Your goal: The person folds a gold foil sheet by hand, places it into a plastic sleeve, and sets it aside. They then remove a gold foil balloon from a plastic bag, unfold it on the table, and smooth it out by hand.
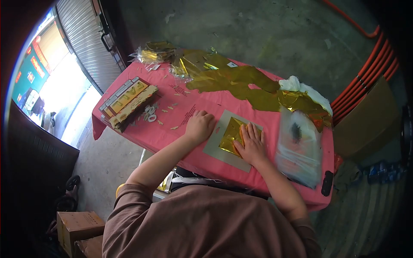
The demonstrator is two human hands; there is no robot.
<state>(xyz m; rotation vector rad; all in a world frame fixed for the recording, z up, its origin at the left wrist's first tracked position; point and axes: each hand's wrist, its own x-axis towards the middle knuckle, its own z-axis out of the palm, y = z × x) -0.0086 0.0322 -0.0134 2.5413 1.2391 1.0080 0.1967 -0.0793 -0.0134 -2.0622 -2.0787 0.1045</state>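
Note:
My right hand [251, 146] lies flat with spread fingers on a folded square of shiny gold foil [230, 135]. Under the foil is a grey card sheet [218, 149] with a small slot near its left edge. To the left of the card, my left hand [200, 126] rests on the table with its fingers curled in; what they hold, if anything, is hidden. Beside it lies a clear plastic sleeve with printed text [188, 115]. Right of my right hand is a stack of clear plastic bags [297, 148].
Gold foil sheets [241, 81] spread along the far edge of the pink-covered table [170, 139]. An open cardboard box [129, 101], a white tape roll [152, 117] and small scraps are at left. A white bundle [297, 85] lies far right. Cartons [79, 228] stand on the floor.

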